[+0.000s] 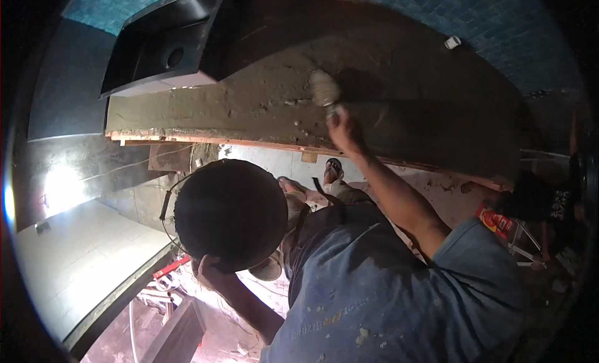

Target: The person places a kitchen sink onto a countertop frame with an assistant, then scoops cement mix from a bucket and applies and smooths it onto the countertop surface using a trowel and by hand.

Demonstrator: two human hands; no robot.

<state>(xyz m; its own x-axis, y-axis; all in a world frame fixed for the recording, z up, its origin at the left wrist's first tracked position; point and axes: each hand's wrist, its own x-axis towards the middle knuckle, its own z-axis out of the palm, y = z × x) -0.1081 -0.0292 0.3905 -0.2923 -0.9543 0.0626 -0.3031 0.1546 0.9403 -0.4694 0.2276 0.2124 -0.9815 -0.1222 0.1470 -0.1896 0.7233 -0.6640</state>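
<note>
A long counter slab of wet grey mortar (262,94) runs across the view, edged by a wooden board (218,140). Over its middle, my right hand (345,131) is closed round the handle of a trowel (325,88), whose pale blade is blurred and close to the mortar. Below the board, my left hand (211,272) grips the near rim of a round black bucket (231,215). The bucket's inside looks dark, and its contents cannot be made out. A wire handle hangs at the bucket's left side.
A dark sink (168,48) sits at the slab's left end. A white cup (452,43) stands near the blue tiled wall (399,16). At the right is another person (543,201) beside a red packet (495,222). A bright lamp (61,187) shines at left.
</note>
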